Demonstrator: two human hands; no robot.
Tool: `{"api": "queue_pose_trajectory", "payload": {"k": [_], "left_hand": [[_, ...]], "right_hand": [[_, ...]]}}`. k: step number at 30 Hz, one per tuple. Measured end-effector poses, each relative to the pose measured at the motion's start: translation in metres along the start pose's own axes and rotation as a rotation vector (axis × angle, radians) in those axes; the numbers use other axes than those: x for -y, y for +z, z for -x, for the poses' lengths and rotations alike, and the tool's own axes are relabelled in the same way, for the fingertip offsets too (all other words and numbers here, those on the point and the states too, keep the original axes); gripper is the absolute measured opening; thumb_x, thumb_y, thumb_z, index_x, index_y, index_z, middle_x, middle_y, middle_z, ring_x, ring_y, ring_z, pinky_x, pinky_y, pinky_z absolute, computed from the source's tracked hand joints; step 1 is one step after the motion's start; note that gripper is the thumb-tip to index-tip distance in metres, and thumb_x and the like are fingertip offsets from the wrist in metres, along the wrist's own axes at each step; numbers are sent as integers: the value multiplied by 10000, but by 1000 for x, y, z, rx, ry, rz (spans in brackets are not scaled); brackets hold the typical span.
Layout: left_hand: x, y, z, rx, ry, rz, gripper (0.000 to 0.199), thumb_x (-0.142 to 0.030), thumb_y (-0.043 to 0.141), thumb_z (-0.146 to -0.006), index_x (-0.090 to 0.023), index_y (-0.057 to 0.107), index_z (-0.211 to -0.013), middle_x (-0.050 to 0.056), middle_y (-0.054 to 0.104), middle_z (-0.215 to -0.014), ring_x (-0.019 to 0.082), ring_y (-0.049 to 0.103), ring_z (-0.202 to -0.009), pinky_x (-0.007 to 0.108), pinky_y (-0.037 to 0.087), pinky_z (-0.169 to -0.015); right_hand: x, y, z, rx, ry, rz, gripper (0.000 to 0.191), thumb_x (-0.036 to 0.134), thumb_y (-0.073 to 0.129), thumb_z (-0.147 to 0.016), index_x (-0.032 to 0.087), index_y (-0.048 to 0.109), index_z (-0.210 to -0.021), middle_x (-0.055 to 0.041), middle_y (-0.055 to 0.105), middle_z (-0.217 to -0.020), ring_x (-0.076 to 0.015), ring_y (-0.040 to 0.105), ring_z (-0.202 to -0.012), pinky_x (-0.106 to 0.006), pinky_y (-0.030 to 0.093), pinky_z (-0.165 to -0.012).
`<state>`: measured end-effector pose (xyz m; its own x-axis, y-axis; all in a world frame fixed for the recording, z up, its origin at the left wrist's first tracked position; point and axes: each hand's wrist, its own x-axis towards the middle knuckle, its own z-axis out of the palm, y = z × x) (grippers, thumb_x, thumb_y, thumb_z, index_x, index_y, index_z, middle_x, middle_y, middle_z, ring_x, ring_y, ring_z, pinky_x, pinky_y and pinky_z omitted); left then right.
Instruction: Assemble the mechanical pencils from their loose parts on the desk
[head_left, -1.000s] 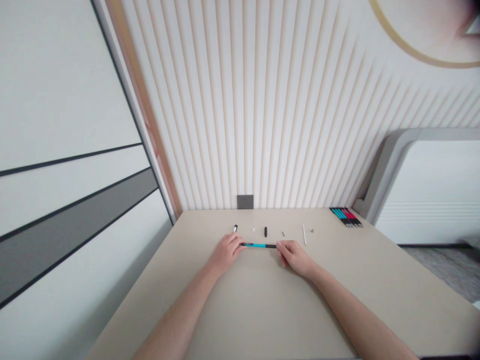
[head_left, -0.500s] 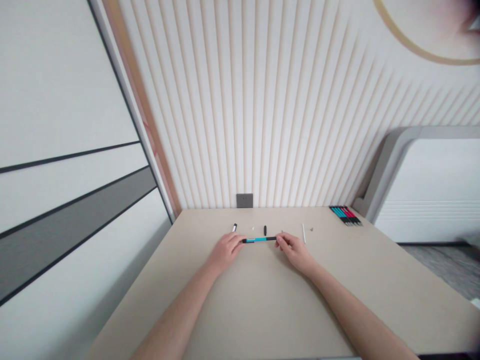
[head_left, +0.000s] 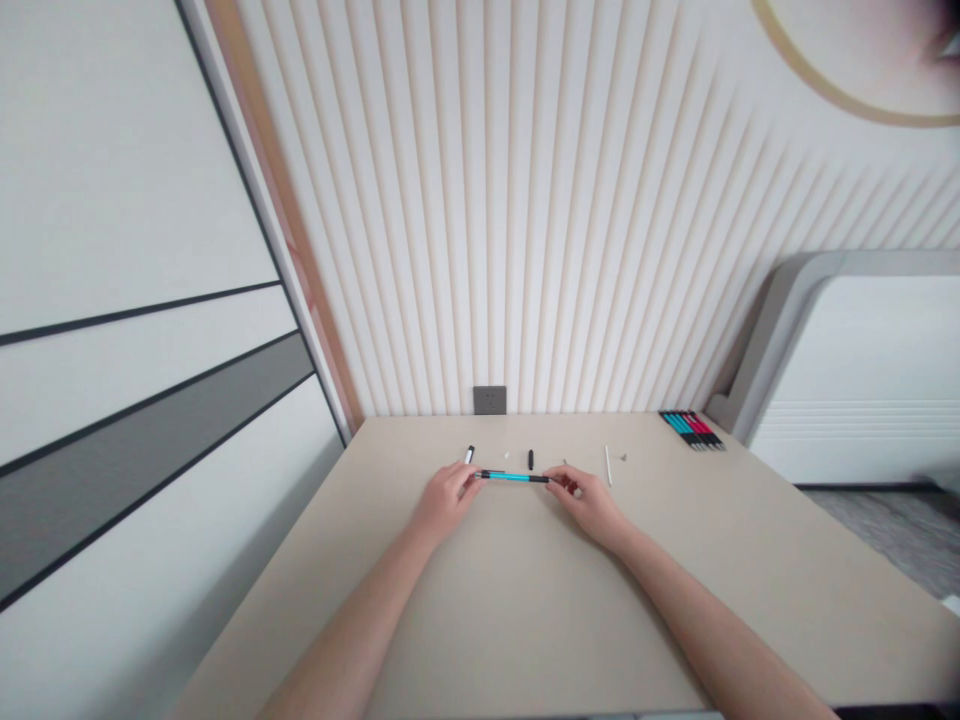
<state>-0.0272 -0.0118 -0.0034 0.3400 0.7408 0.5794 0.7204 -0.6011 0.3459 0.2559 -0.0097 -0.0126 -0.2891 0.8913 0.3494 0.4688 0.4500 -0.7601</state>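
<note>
Ribbed wall [head_left: 465,200] behind beige table [head_left: 517,610]

pen [head_left: 511,477]: turquoise, black | table [head_left: 487,600]: beige | wall [head_left: 510,200]: white, beige stripes

A dark socket [head_left: 490,400] on the ribbed far wall [head_left: 525,200] — striped panel [head_left: 142,210] left, grey-edged headboard [head_left: 862,365] right, gold-rimmed circle [head_left: 874,50] — perhaps a mirror — above.
</note>
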Motion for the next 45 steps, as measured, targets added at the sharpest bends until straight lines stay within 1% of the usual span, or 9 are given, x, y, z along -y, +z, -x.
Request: {"api": "queue_pose_trajectory", "payload": {"k": [6, 11, 15, 21, 25, 33, 38, 41, 45], "left_hand": [[-6, -4, 0, 76, 50, 38, 212, -322, 475, -948, -195, 636, -1000, 56, 667, -879, 182, 607, -831, 298, 474, -779], [-9, -5, -1, 116, 46, 72, 203, -326, 479, -948, -208, 641, -985, 37, 677, -876, 174, 612, -832, 300, 474, -788], [-8, -3, -2, 98, 50, 70, 213, -337, 474, -951, -201, 638, -955, 45, 668, -882, 179, 609, -838, 309, 483, -793], [-5, -2, -1, 81, 94, 72, 197, -317, 471, -956, -209, 626, -1010, 65, 655, -944, 193, 605, -912, 338, 488, -851], [-5, -2, -1, 88, 105, 87, 210, -293, 453, -963, -208, 617, -1062, 69, 650, -977, 191, 605, -941, 343, 491, -871], [2, 3, 0, 42, 100, 76, 162, -252, 480, -949, -192, 609, -1027, 73, 656, -965, 200, 607, -928, 356, 498, -852], [0, 1, -1, 53, 114, 101, 172, -250, 480, -949, -198, 603, -1058, 70, 638, -985, 188, 605, -934, 346, 496, -877], [-1, -1, -1, 19, 99, 111, 189, -263, 484, -948, -200, 595, -1087, 77, 612, -1028, 178, 611, -904, 345, 499, -877], [0, -4, -1, -19, 106, 97, 172, -262, 477, -950, -204, 625, -1016, 72, 605, -1027, 182, 611, -943, 330, 502, -873]], "right_hand": [[2, -2, -1, -22, -16, 28, 272, 390, 488, -898, 208, 660, -1002, -32, 641, -791, -165, 550, -697, -289, 456, -650], [1, -1, -1, -33, -30, 45, 274, 391, 479, -908, 215, 664, -1006, -39, 645, -793, -167, 551, -687, -297, 463, -653], [1, -1, 0, -22, -38, 52, 254, 384, 499, -900, 221, 667, -998, -35, 653, -798, -167, 561, -695, -299, 466, -664], [5, -4, -1, 40, -90, 69, 256, 374, 484, -917, 224, 662, -1023, -55, 662, -866, -185, 579, -765, -311, 466, -692], [4, -6, -2, 2, -98, 59, 260, 378, 467, -926, 219, 653, -1017, -56, 644, -861, -186, 571, -767, -313, 462, -694], [-4, -4, -3, -21, -30, 30, 247, 392, 511, -897, 215, 660, -984, -47, 646, -841, -182, 555, -739, -315, 460, -696], [-4, -5, -3, -40, -16, 30, 237, 373, 506, -895, 204, 660, -956, -46, 660, -858, -178, 556, -744, -309, 451, -703], [-6, -6, -3, -55, -10, 33, 218, 348, 500, -899, 203, 653, -955, -44, 667, -876, -175, 553, -737, -306, 447, -704], [-6, -6, -3, -52, -5, 40, 209, 341, 498, -903, 206, 649, -952, -40, 667, -869, -176, 556, -732, -306, 444, -702]]}}
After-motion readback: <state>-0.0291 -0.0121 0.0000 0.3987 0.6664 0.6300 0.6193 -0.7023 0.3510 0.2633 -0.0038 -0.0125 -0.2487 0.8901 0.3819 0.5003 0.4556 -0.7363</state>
